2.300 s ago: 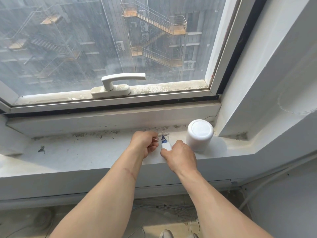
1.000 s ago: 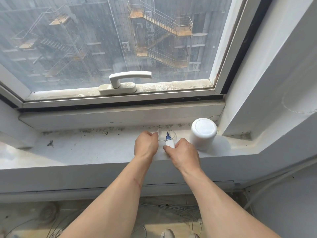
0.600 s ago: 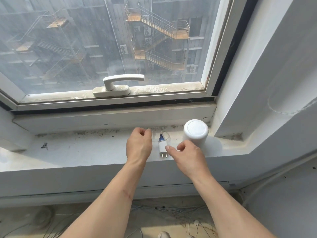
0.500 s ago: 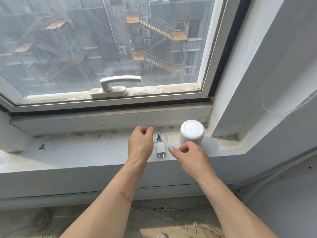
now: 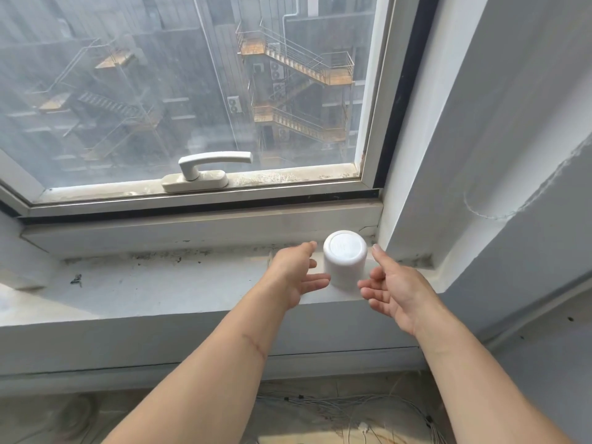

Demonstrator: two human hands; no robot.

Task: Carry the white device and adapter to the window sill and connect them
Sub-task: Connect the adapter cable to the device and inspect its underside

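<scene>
A white cylindrical device (image 5: 344, 262) stands upright on the dusty window sill (image 5: 160, 286), close to the right corner of the window recess. My left hand (image 5: 296, 274) is open just to its left, fingers spread toward it. On the device's right, my right hand (image 5: 395, 288) is open too, palm turned inward. Neither hand clearly touches the device. The adapter and its cable are hidden, probably behind my left hand.
A white window handle (image 5: 205, 169) sits on the lower frame of the closed window. The grey wall of the recess (image 5: 480, 155) rises right of the device. Loose thin wires (image 5: 336, 411) lie on the floor below the sill.
Both hands let go of the adapter and cable, leaving them on the sill, and moved right to either side of the white device. Both hands opened.
</scene>
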